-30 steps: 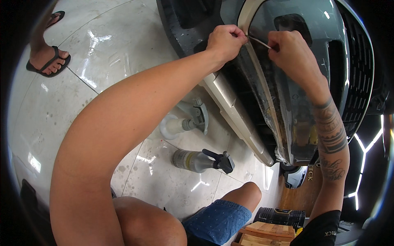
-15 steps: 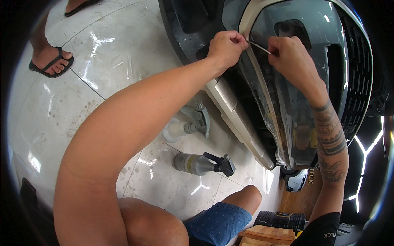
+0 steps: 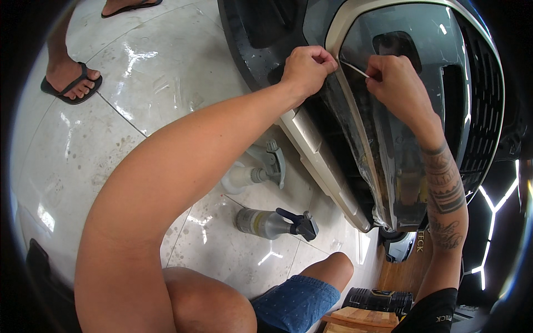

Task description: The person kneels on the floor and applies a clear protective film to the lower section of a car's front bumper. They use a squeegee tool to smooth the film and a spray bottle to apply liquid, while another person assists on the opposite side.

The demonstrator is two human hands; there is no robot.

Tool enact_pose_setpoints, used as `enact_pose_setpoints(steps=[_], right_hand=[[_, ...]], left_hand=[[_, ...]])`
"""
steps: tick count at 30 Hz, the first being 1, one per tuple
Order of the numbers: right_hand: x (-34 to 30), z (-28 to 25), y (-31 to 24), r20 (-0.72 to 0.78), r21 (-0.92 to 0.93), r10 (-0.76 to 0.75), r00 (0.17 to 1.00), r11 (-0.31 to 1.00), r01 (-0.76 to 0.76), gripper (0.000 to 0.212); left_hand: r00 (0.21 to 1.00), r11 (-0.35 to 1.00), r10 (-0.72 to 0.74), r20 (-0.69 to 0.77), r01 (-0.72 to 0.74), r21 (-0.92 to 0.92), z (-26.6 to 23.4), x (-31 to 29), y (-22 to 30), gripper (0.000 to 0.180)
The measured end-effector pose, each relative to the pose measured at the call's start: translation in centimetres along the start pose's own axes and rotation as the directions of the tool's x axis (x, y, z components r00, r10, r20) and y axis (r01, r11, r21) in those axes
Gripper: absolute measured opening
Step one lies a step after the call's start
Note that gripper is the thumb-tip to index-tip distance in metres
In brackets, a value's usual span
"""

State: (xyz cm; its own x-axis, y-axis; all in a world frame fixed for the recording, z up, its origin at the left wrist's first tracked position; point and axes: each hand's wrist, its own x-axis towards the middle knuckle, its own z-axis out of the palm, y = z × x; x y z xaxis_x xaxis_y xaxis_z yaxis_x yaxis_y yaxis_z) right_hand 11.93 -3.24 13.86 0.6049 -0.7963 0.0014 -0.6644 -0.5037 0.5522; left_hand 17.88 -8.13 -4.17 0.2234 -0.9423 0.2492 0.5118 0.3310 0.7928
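Observation:
My left hand [image 3: 308,69] is pinched closed at the beige trim [image 3: 348,91] of a car's bumper, thumb and fingertips against its edge; what they grip is too small to make out. Just right of it, my right hand [image 3: 397,83] holds the end of a thin whitish strip [image 3: 355,69] between thumb and fingers. That strip runs slantwise up to the trim beside my left fingertips. Below both hands, clear crinkled film [image 3: 362,166] lies along the trim, its loose edge bunched near the bottom. The dark glossy panel [image 3: 408,125] sits behind my right hand.
Two spray bottles are on the tiled floor: a whitish one [image 3: 244,176] standing under my left arm, and a grey one [image 3: 261,222] with a dark trigger head. Another person's sandalled foot [image 3: 72,83] is at the left. A wooden stool [image 3: 361,319] is at lower right.
Both hands keep the same grips and hold nearly the same place. The whole view has shifted slightly, and the strip looks a little more bowed.

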Motion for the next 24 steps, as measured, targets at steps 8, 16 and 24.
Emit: enact_pose_setpoints(steps=[8,16,24], right_hand=[[-0.15,0.21,0.05,-0.025,0.03,-0.021,0.999,0.999,0.022,0.008],[-0.84,0.64,0.34,-0.039,0.056,-0.005,0.999,0.998,0.008,0.007],[-0.88,0.32,0.41,-0.003,0.017,0.015,1.0,1.0,-0.015,0.009]], left_hand=[[1.0,1.0,-0.004,0.027,0.003,0.008,-0.42,0.0,0.17,0.009],[1.0,0.999,0.009,0.027,-0.01,0.042,-0.43,0.23,0.15,0.009],[0.999,0.998,-0.003,0.04,0.0,0.068,-0.58,0.32,0.09,0.009]])
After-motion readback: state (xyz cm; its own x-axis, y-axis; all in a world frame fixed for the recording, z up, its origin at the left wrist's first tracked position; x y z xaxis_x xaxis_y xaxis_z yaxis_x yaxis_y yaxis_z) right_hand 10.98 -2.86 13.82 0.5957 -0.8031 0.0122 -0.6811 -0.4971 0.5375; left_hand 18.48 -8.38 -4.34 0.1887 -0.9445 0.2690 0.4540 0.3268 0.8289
